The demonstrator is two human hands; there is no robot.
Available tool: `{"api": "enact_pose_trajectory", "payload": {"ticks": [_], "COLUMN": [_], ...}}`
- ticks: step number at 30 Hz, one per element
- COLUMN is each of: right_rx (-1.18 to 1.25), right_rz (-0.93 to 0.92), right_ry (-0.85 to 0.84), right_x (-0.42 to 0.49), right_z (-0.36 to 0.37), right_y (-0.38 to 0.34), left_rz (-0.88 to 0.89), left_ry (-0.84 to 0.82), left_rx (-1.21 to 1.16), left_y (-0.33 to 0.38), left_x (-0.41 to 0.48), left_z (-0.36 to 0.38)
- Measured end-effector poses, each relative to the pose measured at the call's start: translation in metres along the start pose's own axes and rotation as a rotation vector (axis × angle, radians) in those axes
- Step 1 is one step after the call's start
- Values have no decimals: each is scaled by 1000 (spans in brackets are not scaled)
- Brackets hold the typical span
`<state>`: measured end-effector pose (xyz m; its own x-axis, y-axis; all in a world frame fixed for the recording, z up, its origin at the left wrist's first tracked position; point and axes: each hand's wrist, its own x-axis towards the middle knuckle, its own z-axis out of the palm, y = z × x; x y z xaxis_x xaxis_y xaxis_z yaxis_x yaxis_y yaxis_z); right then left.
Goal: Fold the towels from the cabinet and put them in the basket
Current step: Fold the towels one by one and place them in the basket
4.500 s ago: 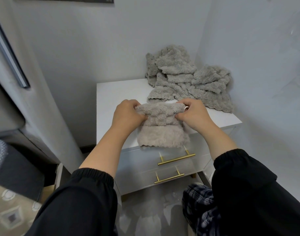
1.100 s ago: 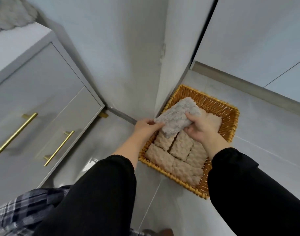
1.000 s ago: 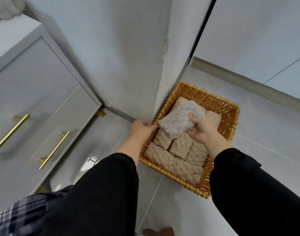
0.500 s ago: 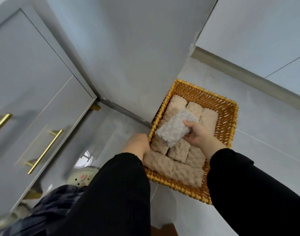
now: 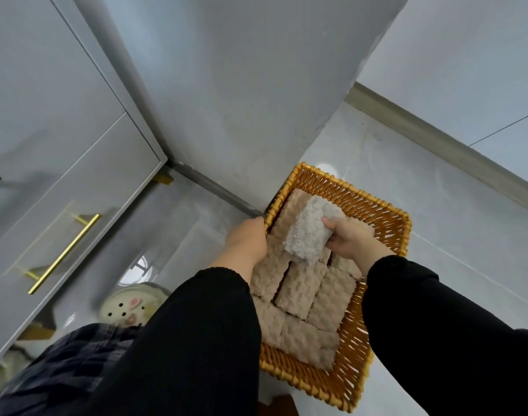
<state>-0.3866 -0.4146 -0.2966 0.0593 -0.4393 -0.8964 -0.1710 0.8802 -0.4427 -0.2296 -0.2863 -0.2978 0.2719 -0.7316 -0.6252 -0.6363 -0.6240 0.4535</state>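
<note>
A folded grey-beige towel [image 5: 306,235] is gripped in my right hand [image 5: 351,240], just above the back half of the orange wicker basket [image 5: 376,202] on the floor. Several folded towels [image 5: 298,291] lie side by side in the basket and cover most of its bottom. My left hand [image 5: 246,240] is at the basket's left rim, apart from the held towel. Its back faces me and its fingers curl out of sight at the rim.
The basket stands against a white wall corner [image 5: 256,100]. The white cabinet [image 5: 61,175] with gold drawer handles [image 5: 64,253] is at the left. A round pale ceramic object with holes [image 5: 130,304] lies on the glossy floor by my plaid trouser leg [image 5: 61,370].
My left hand has let go of the folded towel and moved to the basket's left rim. My right hand alone has carried the towel lower over the basket. The view has tilted down.
</note>
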Motion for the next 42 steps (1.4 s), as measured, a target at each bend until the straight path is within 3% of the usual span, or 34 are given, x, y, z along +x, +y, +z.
{"api": "enact_pose_trajectory", "payload": {"ticks": [10, 14, 16, 19, 21, 24, 27, 30, 36, 42], "right_rx": [-141, -371, -454, -720, -854, -1150, -1447, -1501, -1631, -1598], "right_rz": [-183, -279, -400, -732, -912, -1088, -979, -803, -620, -772], "right_ry": [138, 392, 560, 710, 707, 551, 369, 310, 293, 324], "right_x": [49, 65, 62, 54, 54, 54, 65, 74, 82, 71], "right_z": [30, 42, 47, 48, 42, 36, 35, 42, 59, 52], "right_y": [-4, 10, 15, 21, 28, 47, 60, 58, 38, 25], "left_rz": [-39, -48, -39, -21, -6, 16, 15, -7, -61, -74], "left_ry": [157, 170, 166, 162, 161, 169, 193, 188, 195, 150], "left_rx": [-34, -58, -72, -106, -109, -121, -125, -88, -72, -62], "left_y": [-6, -9, -10, -10, -10, -11, -9, -8, 1, 9], "left_x": [6, 7, 7, 7, 6, 4, 4, 11, 19, 22], "left_z": [10, 10, 10, 8, 6, 7, 7, 5, 2, 0]}}
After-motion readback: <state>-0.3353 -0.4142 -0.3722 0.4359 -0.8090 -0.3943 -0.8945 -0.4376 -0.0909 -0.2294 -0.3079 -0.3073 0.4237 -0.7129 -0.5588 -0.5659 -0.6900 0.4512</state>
